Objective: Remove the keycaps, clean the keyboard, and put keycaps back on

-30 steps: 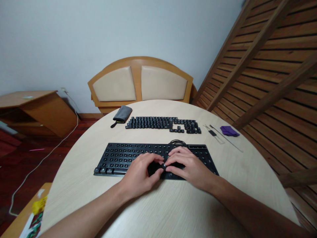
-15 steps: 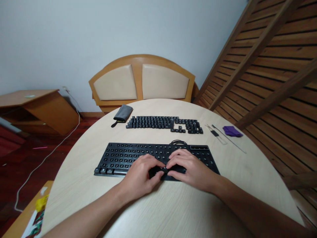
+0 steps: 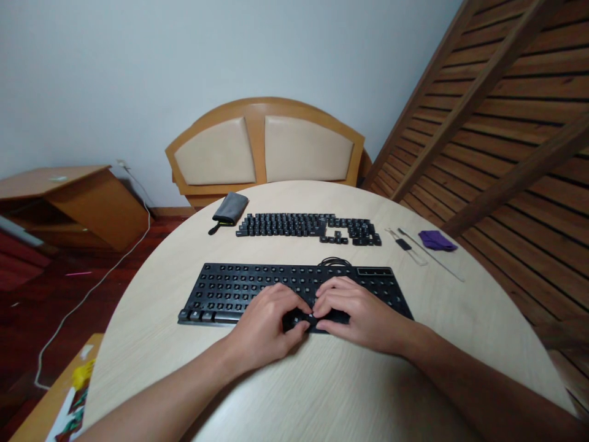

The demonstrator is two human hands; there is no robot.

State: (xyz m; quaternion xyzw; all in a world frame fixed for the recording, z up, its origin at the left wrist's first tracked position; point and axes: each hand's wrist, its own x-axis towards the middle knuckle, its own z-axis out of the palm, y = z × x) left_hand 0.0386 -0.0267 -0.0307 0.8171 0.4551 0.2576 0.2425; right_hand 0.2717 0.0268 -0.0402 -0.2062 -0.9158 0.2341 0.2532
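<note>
Pinching a small black keycap [image 3: 307,317] between our left hand [image 3: 267,325] and right hand [image 3: 356,312], we worked at the stripped keyboard's [image 3: 221,291] near edge. Loose keycaps [image 3: 304,225] lay in rows behind it.

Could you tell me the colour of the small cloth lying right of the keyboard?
Purple cloth, clearest in the head view.

A pale grey wall [image 3: 138,73] runs behind a wooden chair [image 3: 264,147] with two cream pads. Slatted wood panelling [image 3: 515,135] slopes down the right side. At left, a low wooden cabinet [image 3: 69,202] stands on a dark red floor [image 3: 55,294], where a white cable [image 3: 92,288] trails.
</note>
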